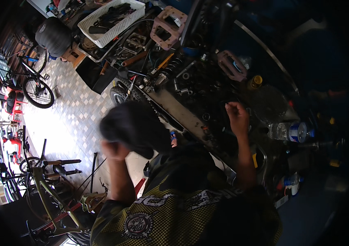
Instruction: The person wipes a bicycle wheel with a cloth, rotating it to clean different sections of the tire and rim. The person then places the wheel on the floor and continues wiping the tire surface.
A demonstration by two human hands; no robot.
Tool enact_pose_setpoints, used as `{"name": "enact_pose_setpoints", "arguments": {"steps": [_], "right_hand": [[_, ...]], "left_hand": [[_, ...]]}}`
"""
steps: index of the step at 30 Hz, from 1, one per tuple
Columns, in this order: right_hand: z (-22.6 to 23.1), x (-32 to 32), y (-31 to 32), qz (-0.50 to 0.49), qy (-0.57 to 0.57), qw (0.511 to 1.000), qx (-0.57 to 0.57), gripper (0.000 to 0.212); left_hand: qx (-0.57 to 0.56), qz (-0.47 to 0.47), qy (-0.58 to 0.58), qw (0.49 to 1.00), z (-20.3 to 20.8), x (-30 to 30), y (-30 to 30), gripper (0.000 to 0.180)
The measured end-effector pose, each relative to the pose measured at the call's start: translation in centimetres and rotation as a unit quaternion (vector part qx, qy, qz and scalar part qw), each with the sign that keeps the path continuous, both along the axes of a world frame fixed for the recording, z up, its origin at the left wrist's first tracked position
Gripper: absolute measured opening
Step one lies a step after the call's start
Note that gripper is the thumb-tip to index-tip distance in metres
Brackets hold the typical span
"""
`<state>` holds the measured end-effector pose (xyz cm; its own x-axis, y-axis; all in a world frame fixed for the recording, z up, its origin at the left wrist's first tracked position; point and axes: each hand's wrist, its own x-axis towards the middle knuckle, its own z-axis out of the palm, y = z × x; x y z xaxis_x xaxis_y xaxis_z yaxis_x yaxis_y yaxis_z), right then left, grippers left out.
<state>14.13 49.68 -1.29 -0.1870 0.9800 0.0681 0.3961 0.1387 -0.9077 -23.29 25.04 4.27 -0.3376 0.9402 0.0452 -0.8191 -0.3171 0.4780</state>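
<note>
My left hand (116,151) is closed at the lower left edge of a dark, rounded cloth thing that looks like a cap (135,125). Motion smears both, and the cap covers some of the fingers. Over the dark, cluttered workbench I hold up my right hand (237,117), its fingers bent together; whether something small sits in them I cannot make out. Beyond that hand are a pinkish-brown bike pedal (235,69) and a small yellow-topped container (256,81). A clear plastic bottle (291,132) lies to its right.
At the far side, a white plastic basket (140,7) holds tools. Nearby are another pedal (158,35) and a coil-spring shock (172,69). A green bike frame (45,190) stands at left on the tiled floor (82,102); a bicycle (38,92) and a crouching person (53,37) are farther off.
</note>
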Motion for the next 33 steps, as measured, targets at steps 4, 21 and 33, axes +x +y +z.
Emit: {"name": "enact_pose_setpoints", "arguments": {"steps": [4,21,33], "right_hand": [[0.9,1.6,-0.2,-0.033,-0.048,0.998,0.025,0.019],[-1.8,3.1,0.9,0.024,-0.241,0.969,0.043,0.015],[-4.0,4.3,0.0,0.032,-0.202,0.975,-0.084,0.024]], "left_hand": [[-0.044,0.228,0.025,0.972,3.2,-7.7,-2.6,0.076],[-0.159,0.081,0.848,0.499,5.0,0.9,5.3,0.033],[-0.184,0.136,0.496,0.838,-4.3,2.8,2.8,0.033]]}}
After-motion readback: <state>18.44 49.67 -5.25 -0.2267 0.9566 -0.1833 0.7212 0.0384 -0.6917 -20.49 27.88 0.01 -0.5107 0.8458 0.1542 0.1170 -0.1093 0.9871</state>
